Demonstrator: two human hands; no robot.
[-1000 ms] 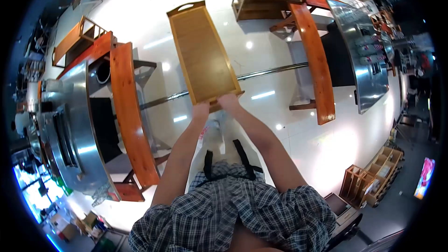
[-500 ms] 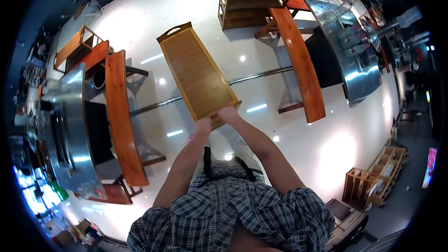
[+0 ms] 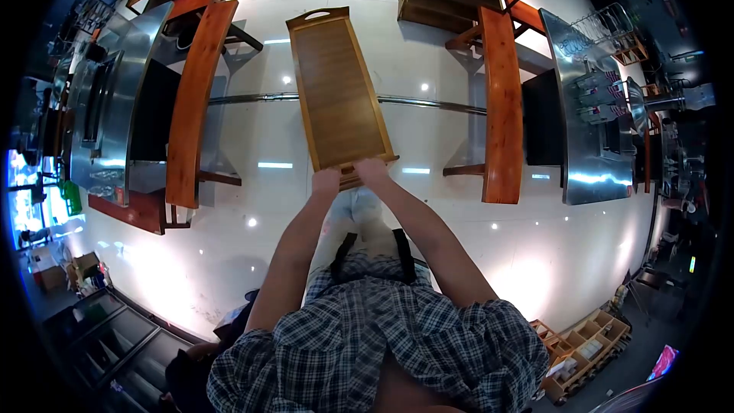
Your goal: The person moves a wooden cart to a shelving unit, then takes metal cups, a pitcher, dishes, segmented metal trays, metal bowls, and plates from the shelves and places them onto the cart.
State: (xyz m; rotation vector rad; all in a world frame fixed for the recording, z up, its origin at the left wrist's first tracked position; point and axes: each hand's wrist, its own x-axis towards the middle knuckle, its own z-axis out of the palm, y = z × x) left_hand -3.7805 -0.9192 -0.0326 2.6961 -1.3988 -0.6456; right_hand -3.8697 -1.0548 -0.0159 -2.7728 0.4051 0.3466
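Note:
A long wooden serving cart [image 3: 336,92] stands in front of me, its tray-like top edged by a raised rim with a cut-out handle at the far end. At its near end, my left hand [image 3: 326,181] is closed on the left corner of the rail. Just beside it, my right hand [image 3: 371,171] grips the same end, a little to the right. My fingers are partly hidden by the backs of my hands. Both arms are stretched out forward.
Orange wooden benches [image 3: 202,99] [image 3: 501,107] run along both sides, next to steel-topped tables [image 3: 145,99] [image 3: 585,130]. A shelved wooden cart [image 3: 451,0] stands at the far right. Behind me on the right is a compartmented wooden rack [image 3: 585,348]. Someone in dark clothes [image 3: 191,378] is behind me on the left.
My view has turned and moved forward along the aisle. The cart has come with me, now pointing straighter ahead, across the floor's metal strip. Both hands have kept their hold.

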